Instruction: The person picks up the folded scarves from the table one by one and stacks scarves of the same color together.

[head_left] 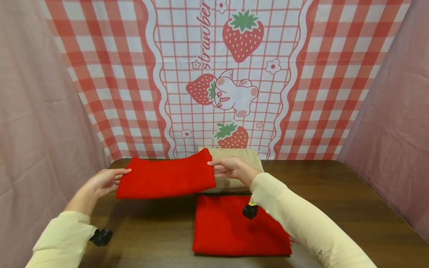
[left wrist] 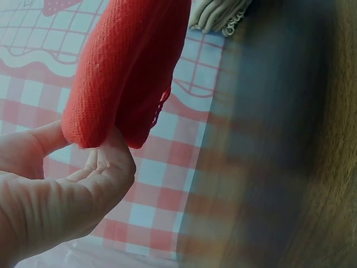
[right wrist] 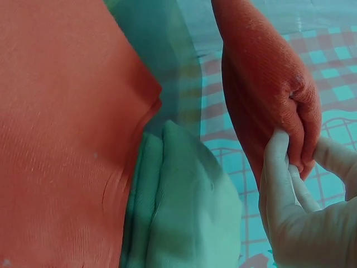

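Observation:
A folded red knitted scarf (head_left: 167,178) is held up above the left part of the table, stretched between both hands. My left hand (head_left: 104,181) pinches its left edge between thumb and fingers. At the opposite edge, my right hand (head_left: 231,167) pinches the folded layers, with the thumb on one side and fingers on the other, as the right wrist view shows. Some loose fringe hangs inside the fold in the left wrist view. Below the right forearm lies a second folded red scarf (head_left: 228,232). Behind the right hand sits a folded beige cloth (head_left: 229,186), partly hidden.
The brown wooden table (head_left: 321,197) reaches back to a hanging red-and-white checked cloth (head_left: 110,74) with strawberry prints. Pink curtains (head_left: 388,111) close in both sides. In the left wrist view, looped fringe shows on the beige cloth (left wrist: 215,14).

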Demonstrator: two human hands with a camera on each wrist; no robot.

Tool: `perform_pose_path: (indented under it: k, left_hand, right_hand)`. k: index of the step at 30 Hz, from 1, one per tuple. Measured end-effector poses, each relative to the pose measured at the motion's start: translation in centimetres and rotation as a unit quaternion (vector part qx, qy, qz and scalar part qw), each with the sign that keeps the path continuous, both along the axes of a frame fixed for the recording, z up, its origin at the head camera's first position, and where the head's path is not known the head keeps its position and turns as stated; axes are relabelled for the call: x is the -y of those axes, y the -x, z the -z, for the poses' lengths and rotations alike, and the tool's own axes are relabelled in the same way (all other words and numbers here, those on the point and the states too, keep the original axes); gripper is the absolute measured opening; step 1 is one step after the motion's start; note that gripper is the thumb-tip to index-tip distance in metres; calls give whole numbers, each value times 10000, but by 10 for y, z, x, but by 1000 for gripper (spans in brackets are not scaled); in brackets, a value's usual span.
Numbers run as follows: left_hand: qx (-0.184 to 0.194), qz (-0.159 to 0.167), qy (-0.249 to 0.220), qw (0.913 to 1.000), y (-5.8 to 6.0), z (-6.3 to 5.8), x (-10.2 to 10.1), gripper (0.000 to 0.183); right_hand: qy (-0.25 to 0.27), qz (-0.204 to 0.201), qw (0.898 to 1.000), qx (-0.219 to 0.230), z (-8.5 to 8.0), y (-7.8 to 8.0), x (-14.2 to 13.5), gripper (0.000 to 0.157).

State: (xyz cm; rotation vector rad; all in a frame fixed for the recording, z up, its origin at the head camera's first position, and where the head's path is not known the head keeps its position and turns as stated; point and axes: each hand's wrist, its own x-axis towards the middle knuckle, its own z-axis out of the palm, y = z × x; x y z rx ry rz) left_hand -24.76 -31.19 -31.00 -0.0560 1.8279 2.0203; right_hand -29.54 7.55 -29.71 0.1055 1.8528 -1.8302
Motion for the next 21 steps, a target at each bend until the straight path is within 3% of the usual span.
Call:
perform_pose_path:
  k: [6, 21]
  left_hand:
    - [-68, 59, 86, 9999, 2, -1, -5, 36]
    - [-26, 34, 46, 10000, -3, -2, -15, 32]
  right_hand:
    - [-75, 35, 10000, -14, 2, -1, -6, 68]
    - [3, -35, 10000, 33, 3, -3, -15, 63]
